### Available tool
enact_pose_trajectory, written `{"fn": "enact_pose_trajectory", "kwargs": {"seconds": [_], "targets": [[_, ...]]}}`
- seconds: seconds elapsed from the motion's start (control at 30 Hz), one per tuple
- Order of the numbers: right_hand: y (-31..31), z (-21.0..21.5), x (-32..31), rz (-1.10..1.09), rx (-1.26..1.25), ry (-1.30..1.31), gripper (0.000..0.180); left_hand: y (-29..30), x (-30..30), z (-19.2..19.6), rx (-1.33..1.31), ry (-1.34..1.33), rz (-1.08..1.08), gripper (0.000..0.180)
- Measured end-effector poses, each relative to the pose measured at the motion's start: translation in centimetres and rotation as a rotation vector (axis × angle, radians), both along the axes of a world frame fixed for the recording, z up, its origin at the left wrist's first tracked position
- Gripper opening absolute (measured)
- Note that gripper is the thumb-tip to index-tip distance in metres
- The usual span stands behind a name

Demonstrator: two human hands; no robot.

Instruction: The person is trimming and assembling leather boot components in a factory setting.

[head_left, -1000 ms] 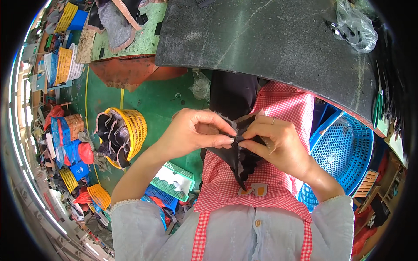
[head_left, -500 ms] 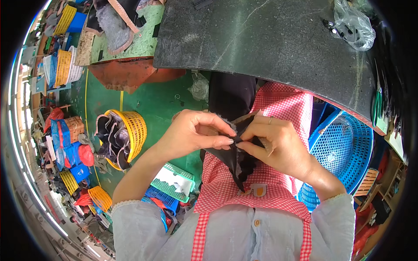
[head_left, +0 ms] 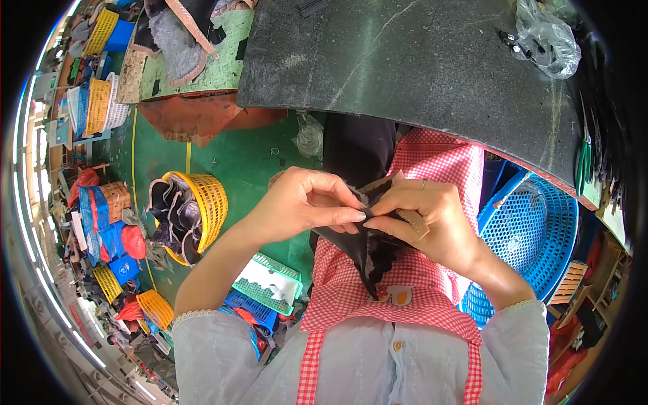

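Note:
A black piece of material with grey fur lining and a tan edge (head_left: 352,248) hangs between my hands above my lap, its dark point drooping onto the red checked apron (head_left: 337,297). My left hand (head_left: 307,202) pinches its upper edge between thumb and forefinger. Close against those fingertips, my right hand (head_left: 428,219) grips the same edge, thumb and forefinger pressed together. A tan strip of the edge shows by the right palm. Whatever small part lies between the fingertips is hidden.
Ahead stands a dark tabletop (head_left: 418,61) with a clear plastic bag (head_left: 550,44). Fur-lined pieces (head_left: 177,44) lie on a green table at the far left. A yellow basket (head_left: 210,209) of dark pieces stands left; a blue basket (head_left: 516,223) stands right; a green basket (head_left: 270,280) sits lower left.
Both hands stay almost in place, still pinching the piece. My right fingers have shifted slightly, and more of the tan edge shows below them.

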State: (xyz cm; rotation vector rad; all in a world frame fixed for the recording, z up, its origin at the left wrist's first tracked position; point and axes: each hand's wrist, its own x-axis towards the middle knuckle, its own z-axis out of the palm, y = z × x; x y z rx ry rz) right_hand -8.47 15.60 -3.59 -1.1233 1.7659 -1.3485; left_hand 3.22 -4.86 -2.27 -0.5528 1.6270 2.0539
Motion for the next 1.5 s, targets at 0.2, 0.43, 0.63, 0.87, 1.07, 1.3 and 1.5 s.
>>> {"fn": "enact_pose_trajectory", "kwargs": {"seconds": [0.2,0.43,0.63,0.87,1.07,1.3,1.5], "targets": [[0.3,-0.3,0.2,0.052,-0.026,-0.009,0.031,0.5,0.1,0.0,-0.018,-0.042,0.049,0.013],[-0.4,-2.2,-0.1,0.066,-0.277,0.318,0.027,0.7,-0.5,0.1,-0.067,-0.035,0.059,0.011],[1.0,-3.1,1.7,0.011,-0.341,0.344,0.026,1.6,0.1,0.1,-0.928,0.522,-0.054,0.009],[2.0,-3.0,2.3,0.031,-0.355,0.297,0.025,0.4,-2.5,2.8,-0.831,0.174,-0.733,0.03],[1.6,2.1,-0.7,-0.185,-0.309,-0.062,0.046,-0.1,-3.7,10.6,-1.161,0.766,-0.533,0.019],[-1.4,9.6,-8.3,-0.111,-0.192,0.403,0.016,1.8,-5.2,11.8,-1.462,0.945,0.02,0.019],[-2.2,6.0,-6.7,-0.091,-0.259,0.658,0.036,0.4,-4.0,1.9,0.012,0.473,0.368,0.05]]}}
